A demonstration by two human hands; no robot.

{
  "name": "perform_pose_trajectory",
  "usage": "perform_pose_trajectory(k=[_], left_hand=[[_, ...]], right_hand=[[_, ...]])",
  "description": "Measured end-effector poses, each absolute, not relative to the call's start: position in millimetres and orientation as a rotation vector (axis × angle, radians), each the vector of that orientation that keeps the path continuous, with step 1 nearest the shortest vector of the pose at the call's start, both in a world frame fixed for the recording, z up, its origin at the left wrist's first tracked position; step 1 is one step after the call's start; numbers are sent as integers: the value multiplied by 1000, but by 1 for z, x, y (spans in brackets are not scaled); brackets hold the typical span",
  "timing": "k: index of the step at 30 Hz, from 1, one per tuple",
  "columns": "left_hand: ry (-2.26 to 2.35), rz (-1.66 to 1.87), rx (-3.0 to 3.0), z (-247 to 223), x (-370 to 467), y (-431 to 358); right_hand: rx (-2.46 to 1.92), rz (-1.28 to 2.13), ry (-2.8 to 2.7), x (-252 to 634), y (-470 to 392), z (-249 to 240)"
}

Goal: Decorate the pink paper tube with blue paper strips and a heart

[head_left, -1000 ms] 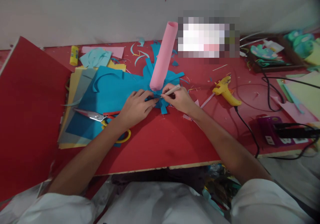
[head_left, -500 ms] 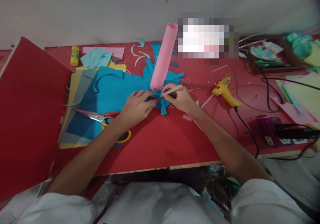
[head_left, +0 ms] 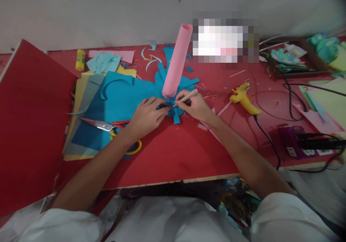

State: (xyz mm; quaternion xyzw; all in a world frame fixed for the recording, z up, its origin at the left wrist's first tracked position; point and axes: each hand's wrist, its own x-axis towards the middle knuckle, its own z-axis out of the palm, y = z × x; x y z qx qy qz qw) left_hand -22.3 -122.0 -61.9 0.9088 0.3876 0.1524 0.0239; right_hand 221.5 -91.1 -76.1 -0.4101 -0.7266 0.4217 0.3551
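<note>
My right hand (head_left: 196, 106) pinches a pale pen-like stick (head_left: 189, 96), its tip down at the front of a blue paper piece (head_left: 186, 83) with strips sticking out. On that blue piece stands a pink paper tube (head_left: 177, 60), leaning a little to the right. My left hand (head_left: 151, 112) lies palm down beside the tube's base, its fingers slightly spread and touching the blue paper near the stick's tip. Under my left forearm are scissors (head_left: 106, 126) with red and yellow handles, resting on a stack with a blue sheet (head_left: 121, 90) on top.
A yellow glue gun (head_left: 245, 99) with a black cord lies to the right. Behind it sits a dark tray (head_left: 319, 67). A purple box (head_left: 290, 141) with cables is at the right edge. A glue stick (head_left: 80, 60) stands back left, and a red board (head_left: 32, 126) rises at the left.
The stick in my right hand has tilted slightly, its upper end a little higher. My left hand has hardly moved.
</note>
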Motion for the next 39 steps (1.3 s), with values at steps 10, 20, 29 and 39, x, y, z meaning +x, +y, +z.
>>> perform_pose_trajectory(k=[10, 20, 29, 39], left_hand=[[1198, 462, 2851, -63, -23, -121], [1196, 484, 2846, -64, -23, -121], [1210, 771, 2790, -57, -24, -127], [1171, 934, 2726, -57, -27, -129]], right_hand=[[-1123, 979, -1880, 219, -92, -74], [-1056, 1070, -1874, 222, -91, -79], [-884, 1220, -1625, 224, -108, -67], [-742, 1580, -1589, 229, -110, -58]])
